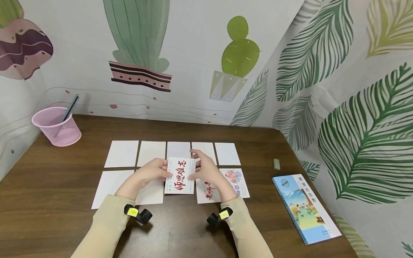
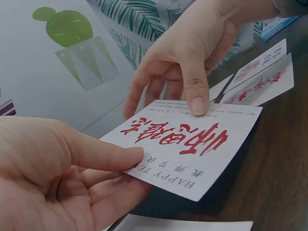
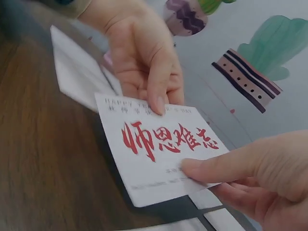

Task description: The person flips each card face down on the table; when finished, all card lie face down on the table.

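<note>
Between both hands is a white card (image 1: 180,179) with red Chinese characters and small grey print, raised above the table. My left hand (image 1: 150,172) pinches one side edge, its thumb on the printed face, as the left wrist view shows. On the opposite edge my right hand (image 1: 208,171) pinches the same card, thumb on top and fingers beneath. Right of it lie a card with red writing (image 1: 204,195) and a card with printed flowers (image 1: 237,181), both partly behind the right hand and wrist in the head view.
White blank-faced cards (image 1: 120,154) form a back row, with more at front left (image 1: 108,188). A pink mesh pen cup (image 1: 58,129) holding pens stands at back left. On the right lie a blue-and-white book (image 1: 306,209) and a small eraser-like block (image 1: 276,164). A patterned wall covering borders the table.
</note>
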### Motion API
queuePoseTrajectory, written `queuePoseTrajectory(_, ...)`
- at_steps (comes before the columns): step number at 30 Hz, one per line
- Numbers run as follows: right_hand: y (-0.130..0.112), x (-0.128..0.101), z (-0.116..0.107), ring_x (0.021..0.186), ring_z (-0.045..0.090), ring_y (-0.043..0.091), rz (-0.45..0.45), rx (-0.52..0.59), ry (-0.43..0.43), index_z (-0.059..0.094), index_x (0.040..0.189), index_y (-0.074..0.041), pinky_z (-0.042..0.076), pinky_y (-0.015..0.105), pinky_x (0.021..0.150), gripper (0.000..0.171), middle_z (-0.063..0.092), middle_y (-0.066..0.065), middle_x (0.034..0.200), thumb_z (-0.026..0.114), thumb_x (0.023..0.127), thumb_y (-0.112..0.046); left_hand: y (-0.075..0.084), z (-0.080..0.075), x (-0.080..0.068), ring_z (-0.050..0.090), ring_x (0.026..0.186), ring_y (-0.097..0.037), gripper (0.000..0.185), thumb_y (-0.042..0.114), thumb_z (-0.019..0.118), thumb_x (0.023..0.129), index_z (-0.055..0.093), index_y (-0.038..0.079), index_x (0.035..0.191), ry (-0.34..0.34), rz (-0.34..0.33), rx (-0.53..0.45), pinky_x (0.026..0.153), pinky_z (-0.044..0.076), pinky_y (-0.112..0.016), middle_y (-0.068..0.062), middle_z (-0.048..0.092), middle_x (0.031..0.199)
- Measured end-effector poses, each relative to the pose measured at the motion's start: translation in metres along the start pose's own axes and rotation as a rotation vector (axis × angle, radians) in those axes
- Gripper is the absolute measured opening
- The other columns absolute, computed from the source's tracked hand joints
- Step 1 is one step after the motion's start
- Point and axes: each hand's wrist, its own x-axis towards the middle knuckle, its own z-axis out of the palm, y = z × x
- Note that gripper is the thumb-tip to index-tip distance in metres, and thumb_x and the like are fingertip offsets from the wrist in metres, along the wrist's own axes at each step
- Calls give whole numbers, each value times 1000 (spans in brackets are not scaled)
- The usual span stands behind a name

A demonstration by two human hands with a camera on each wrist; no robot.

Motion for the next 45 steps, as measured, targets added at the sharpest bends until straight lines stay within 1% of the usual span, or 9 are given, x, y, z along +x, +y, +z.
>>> queuePoseTrajectory(8, 6, 2, -1, 94, 65, 17, 193, 359, 30, 57, 127, 2, 54, 29, 83, 53, 67, 17, 115, 78, 79, -5, 5, -5, -3, 69, 91, -13, 40, -1, 60, 91, 51, -17, 127, 36, 24, -35, 90, 56, -37, -23, 70, 111)
queuePoseTrajectory(14, 8, 3, 4, 87, 71, 16, 221, 577, -86, 59, 125, 8, 58, 30, 81, 38, 70, 21, 112, 65, 89, -3, 6, -5, -2, 69, 88, -11, 38, -1, 58, 92, 52, -16, 126, 48, 26, -57, 87, 57, -32, -19, 72, 107)
queuePoseTrajectory(18, 7, 3, 5, 87, 72, 18, 212, 605, -117, 58, 126, 10, 59, 32, 80, 37, 70, 23, 113, 63, 91, -3, 6, -5, -1, 69, 88, -11, 39, 0, 58, 92, 52, -16, 127, 60, 24, -71, 85, 57, -30, -20, 71, 110)
queuePoseTrajectory(23, 5, 3, 2, 89, 72, 18, 188, 553, -67, 59, 125, 10, 58, 33, 82, 37, 68, 25, 116, 63, 91, -2, 10, -6, -2, 68, 104, -24, 52, 8, 59, 94, 42, -16, 137, 114, 0, -4, 94, 54, -36, -29, 60, 127)
queuePoseTrajectory(27, -2, 1, -1, 87, 72, 17, 168, 475, 48, 62, 121, 7, 59, 31, 79, 33, 70, 24, 113, 64, 90, -2, 22, -6, -10, 60, 116, -36, 58, 13, 61, 94, 38, -9, 143, 245, -13, 131, 96, 52, -42, -29, 53, 135)
queuePoseTrajectory(31, -15, -3, 0, 81, 72, 17, 105, 304, 183, 67, 113, 5, 58, 27, 71, 28, 73, 20, 103, 68, 88, -6, 39, 3, -18, 63, 111, -37, 48, 18, 63, 93, 51, -3, 135, 367, 55, 282, 90, 53, -45, -22, 63, 126)
queuePoseTrajectory(35, -30, -7, 7, 83, 73, 25, -17, 94, 271, 69, 106, 6, 59, 28, 72, 24, 74, 19, 96, 69, 86, -8, 51, 17, -19, 69, 100, -32, 41, 27, 68, 90, 66, 0, 121, 426, 143, 380, 80, 56, -41, -16, 74, 106)
queuePoseTrajectory(39, -41, -11, 15, 82, 74, 28, -135, -37, 342, 69, 103, 3, 60, 30, 72, 19, 74, 19, 95, 69, 87, -8, 55, 28, -18, 72, 93, -29, 43, 32, 73, 87, 70, 0, 115, 496, 176, 411, 72, 57, -37, -14, 76, 97)
queuePoseTrajectory(45, -52, -18, 24, 81, 74, 27, -243, -102, 409, 69, 106, 4, 60, 29, 70, 23, 74, 19, 94, 70, 84, -2, 55, 36, -16, 73, 90, -27, 51, 35, 79, 81, 70, -3, 113, 537, 179, 400, 72, 58, -37, -16, 75, 97)
